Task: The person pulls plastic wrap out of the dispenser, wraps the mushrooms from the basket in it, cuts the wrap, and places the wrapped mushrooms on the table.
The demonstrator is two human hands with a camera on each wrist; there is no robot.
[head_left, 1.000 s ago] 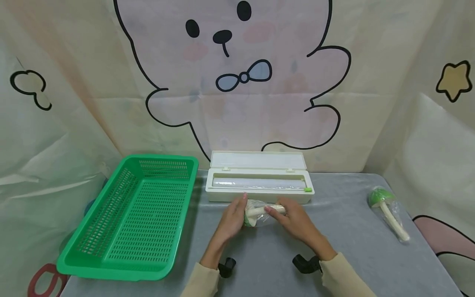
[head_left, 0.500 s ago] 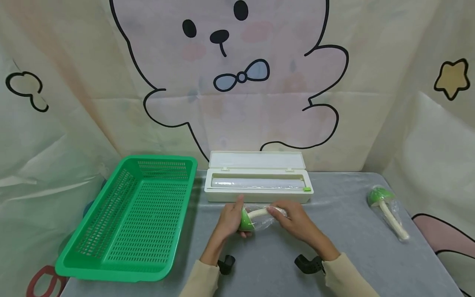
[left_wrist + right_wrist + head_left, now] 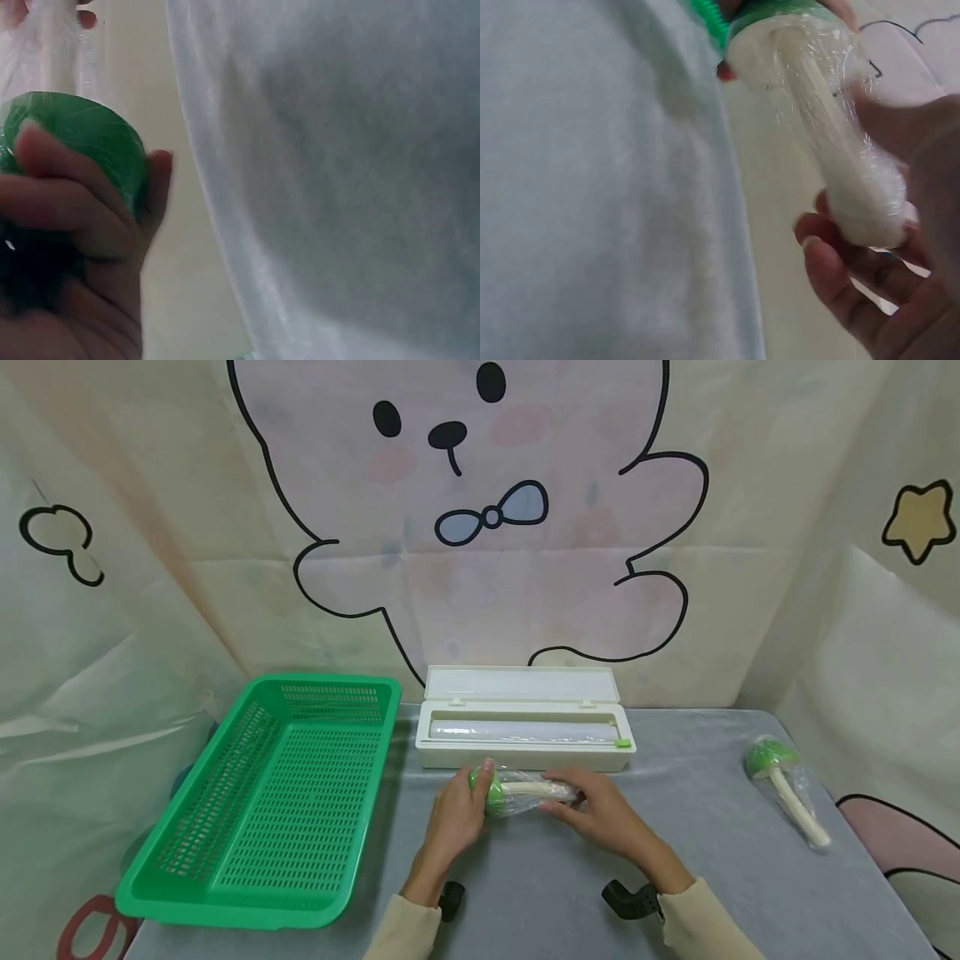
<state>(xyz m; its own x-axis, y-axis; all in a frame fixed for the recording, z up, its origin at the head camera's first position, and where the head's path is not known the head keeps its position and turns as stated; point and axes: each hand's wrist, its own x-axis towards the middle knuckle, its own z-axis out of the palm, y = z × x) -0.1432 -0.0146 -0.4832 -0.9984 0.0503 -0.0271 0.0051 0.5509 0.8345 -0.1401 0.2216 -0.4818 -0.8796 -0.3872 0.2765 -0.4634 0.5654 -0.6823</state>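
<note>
Over the table, both hands hold a toy mushroom [image 3: 536,788] wrapped in clear cling film, its green cap to the left and its pale stem pointing right. My left hand [image 3: 456,814] grips the cap, fingers curled round the green dome [image 3: 90,124] in the left wrist view. At the stem end, the fingers and thumb of my right hand [image 3: 600,817] are bent about the film. The right wrist view shows crinkled film along the stem [image 3: 832,142], with curled fingertips [image 3: 821,262] at its tip. Just behind stands a white cling film dispenser [image 3: 525,758], lid raised.
A green perforated basket [image 3: 386,760] stands on the left of the grey-covered table [image 3: 540,893]. Another film-wrapped, green-capped mushroom [image 3: 787,797] lies at the right. Behind the table hangs a printed cloth [image 3: 360,568].
The mushroom has turned in the hands, its cap shifting slightly left and its stem becoming level. The right thumb has moved from on top of the stem to its near side.
</note>
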